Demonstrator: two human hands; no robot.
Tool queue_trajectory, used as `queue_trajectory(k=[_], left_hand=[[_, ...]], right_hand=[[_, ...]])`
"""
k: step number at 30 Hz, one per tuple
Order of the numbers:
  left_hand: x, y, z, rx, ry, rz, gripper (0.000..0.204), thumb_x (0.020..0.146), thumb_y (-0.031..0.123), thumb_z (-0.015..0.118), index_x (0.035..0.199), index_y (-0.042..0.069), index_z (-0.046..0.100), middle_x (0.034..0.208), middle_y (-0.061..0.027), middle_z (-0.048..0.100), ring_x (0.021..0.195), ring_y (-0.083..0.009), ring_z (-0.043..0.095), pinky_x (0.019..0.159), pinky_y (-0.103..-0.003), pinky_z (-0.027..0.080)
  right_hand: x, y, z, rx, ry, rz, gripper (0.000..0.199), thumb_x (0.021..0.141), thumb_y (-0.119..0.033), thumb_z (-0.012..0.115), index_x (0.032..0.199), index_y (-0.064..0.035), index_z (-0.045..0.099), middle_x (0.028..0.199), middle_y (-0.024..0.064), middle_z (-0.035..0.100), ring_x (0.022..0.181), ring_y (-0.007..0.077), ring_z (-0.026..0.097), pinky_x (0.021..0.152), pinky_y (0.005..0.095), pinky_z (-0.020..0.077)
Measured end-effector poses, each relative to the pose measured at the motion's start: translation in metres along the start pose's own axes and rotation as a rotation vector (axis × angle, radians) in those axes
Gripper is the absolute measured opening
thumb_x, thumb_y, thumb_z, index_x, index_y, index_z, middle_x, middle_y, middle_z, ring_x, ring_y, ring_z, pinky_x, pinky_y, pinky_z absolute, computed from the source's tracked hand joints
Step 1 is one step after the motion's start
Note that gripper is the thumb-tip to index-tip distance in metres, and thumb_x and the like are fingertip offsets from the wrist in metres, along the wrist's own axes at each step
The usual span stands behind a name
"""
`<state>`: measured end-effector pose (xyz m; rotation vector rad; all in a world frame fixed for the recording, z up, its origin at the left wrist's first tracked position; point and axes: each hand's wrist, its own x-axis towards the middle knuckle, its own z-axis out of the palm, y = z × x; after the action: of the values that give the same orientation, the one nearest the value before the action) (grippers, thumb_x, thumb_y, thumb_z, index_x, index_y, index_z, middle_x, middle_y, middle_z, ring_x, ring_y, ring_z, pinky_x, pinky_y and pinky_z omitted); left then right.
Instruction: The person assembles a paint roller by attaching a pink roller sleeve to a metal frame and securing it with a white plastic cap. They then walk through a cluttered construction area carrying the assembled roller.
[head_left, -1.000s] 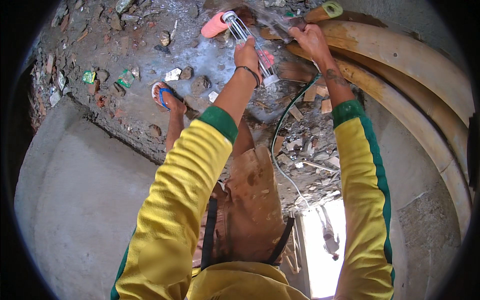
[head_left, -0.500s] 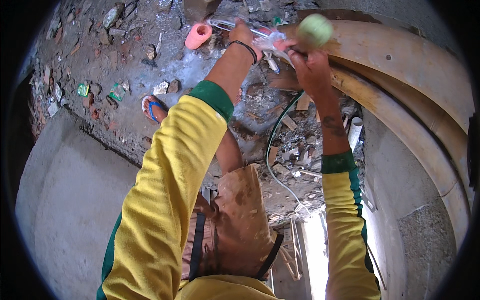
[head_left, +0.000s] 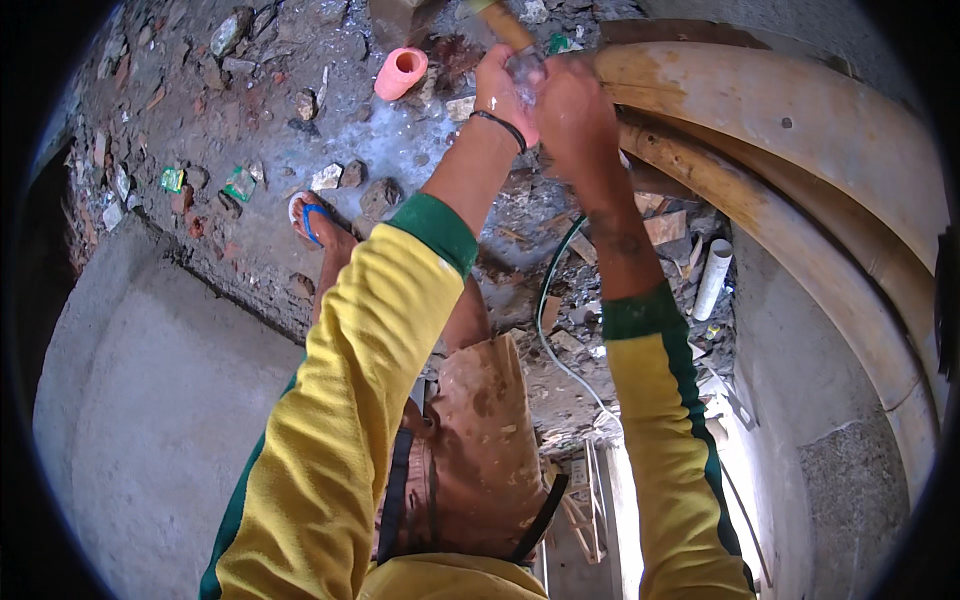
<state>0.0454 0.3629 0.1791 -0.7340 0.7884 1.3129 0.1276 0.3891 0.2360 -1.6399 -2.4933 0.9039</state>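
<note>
My two hands are close together at the top of the view, over the rubble. My left hand point(head_left: 497, 88) is closed around some crumpled clear plastic point(head_left: 524, 72). My right hand point(head_left: 578, 110), smeared by motion, presses against it with curled fingers; what they hold is hidden. Just beyond my hands sticks out a tan, rod-like piece point(head_left: 506, 26) with a greenish end, cut off by the top edge. A pink hollow cone point(head_left: 400, 74) lies on the ground left of my left hand, its round hole showing.
Long curved tan pipes point(head_left: 760, 95) sweep down the right side. A short white pipe point(head_left: 713, 280) and a thin hose point(head_left: 545, 290) lie near my right forearm. Stones and broken bricks cover the ground. A concrete slab point(head_left: 160, 390) stands left; a blue-strapped sandal point(head_left: 312, 222) is on my foot.
My right hand has come left and down against my left hand. The pale green round thing beside it is gone from there; a tan piece with a greenish end now shows at the top.
</note>
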Motion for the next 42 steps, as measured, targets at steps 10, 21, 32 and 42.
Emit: queue_trajectory(k=[10,21,32,42], left_hand=[[0.016,0.008,-0.026,-0.269,-0.074,0.147,0.025,0.101,0.029,0.040,0.098,0.008,0.054,0.079,-0.0035,0.059,0.071,-0.0187,0.061,0.067,-0.036,0.054],[-0.003,0.028,-0.013,0.430,0.122,0.132,0.034,0.098,0.029,0.041,0.103,-0.003,0.052,0.089,-0.0151,0.064,0.076,-0.0230,0.067,0.061,-0.036,0.059],[-0.033,0.022,0.008,0.436,-0.102,0.342,0.022,0.098,0.013,0.050,0.108,-0.006,0.052,0.096,-0.0075,0.059,0.084,-0.0158,0.062,0.086,-0.031,0.055],[-0.018,0.024,0.013,-0.181,-0.244,0.239,0.017,0.096,0.001,0.044,0.109,-0.009,0.040,0.108,-0.0168,0.052,0.089,-0.0292,0.061,0.096,-0.036,0.052]], right_hand=[[0.037,0.005,0.005,0.328,-0.218,-0.158,0.033,0.092,-0.030,0.053,0.105,-0.0008,0.061,0.092,0.0210,0.066,0.087,0.0434,0.061,0.076,0.0469,0.0483],[0.029,0.019,0.010,0.162,0.130,-0.293,0.016,0.087,-0.014,0.058,0.094,-0.0002,0.062,0.081,0.0205,0.063,0.077,0.0408,0.060,0.066,0.0453,0.0469],[0.026,0.000,-0.011,0.571,0.250,-0.074,0.019,0.092,-0.016,0.059,0.102,-0.0016,0.067,0.085,0.0088,0.067,0.076,0.0127,0.061,0.070,0.0278,0.0492],[-0.072,0.042,0.042,0.712,0.049,0.069,0.037,0.100,-0.030,0.043,0.120,-0.0014,0.057,0.114,0.0140,0.064,0.107,0.0234,0.061,0.091,0.0344,0.0466]])
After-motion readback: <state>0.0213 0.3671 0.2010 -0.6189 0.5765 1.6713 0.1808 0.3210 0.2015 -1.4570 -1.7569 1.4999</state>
